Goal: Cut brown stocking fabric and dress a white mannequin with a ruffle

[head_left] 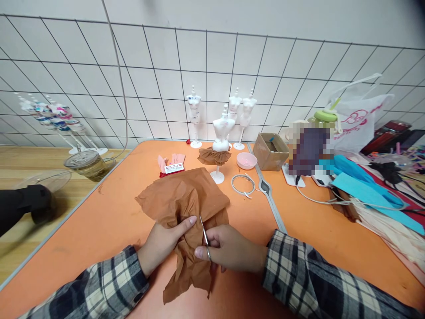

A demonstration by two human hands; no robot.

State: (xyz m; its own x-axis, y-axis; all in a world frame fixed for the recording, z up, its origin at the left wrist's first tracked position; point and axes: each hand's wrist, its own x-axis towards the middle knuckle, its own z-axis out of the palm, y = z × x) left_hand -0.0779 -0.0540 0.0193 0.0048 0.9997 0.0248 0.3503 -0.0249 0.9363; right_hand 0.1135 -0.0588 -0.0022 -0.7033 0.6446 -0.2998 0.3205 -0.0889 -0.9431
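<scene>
A crumpled sheet of brown crepe paper (195, 190) spreads over the orange table, its near end hanging toward me. My left hand (166, 241) grips the paper, thumb on top and fingers hidden beneath it. Small metal scissors (204, 232) are in my right hand (226, 250), its fingers at the handles and the blades pointing away along the paper. Just beyond the paper stands a small white mannequin (223, 130) wearing a ruffled brown skirt (214, 156) around its lower part.
Behind stand several bare white mannequins (194, 108). A pink bowl (246, 160), a coil of wire (243, 184) and a cardboard box (271, 153) lie to the right. Pink paper pieces (177, 158) sit at the back left. Blue strips (368, 184) and cables crowd the far right.
</scene>
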